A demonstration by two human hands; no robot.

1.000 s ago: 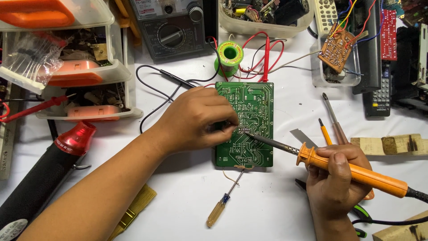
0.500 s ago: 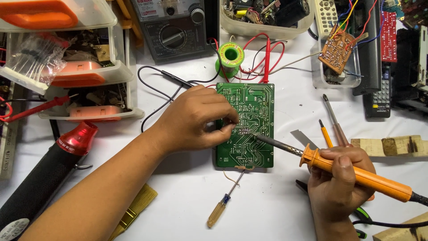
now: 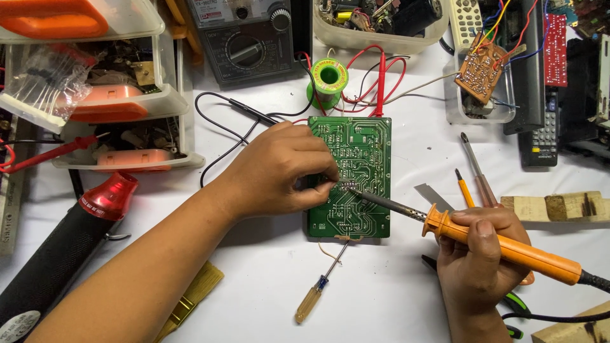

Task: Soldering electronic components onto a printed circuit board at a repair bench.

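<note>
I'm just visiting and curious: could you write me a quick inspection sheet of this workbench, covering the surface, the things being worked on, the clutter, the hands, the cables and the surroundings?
Surface: white table, crowded at the edges.
Job's things: green circuit board lies flat; orange-handled soldering iron has its tip on the board.
Clutter: small screwdriver, brush, green solder spool, red-collared black tool, parts trays.
Grippers: left hand pinches at the board beside the iron's tip; right hand grips the iron's handle.
Cables: red and black probe leads loop behind the board.
Surroundings: multimeter, remote control, wood blocks.
</note>
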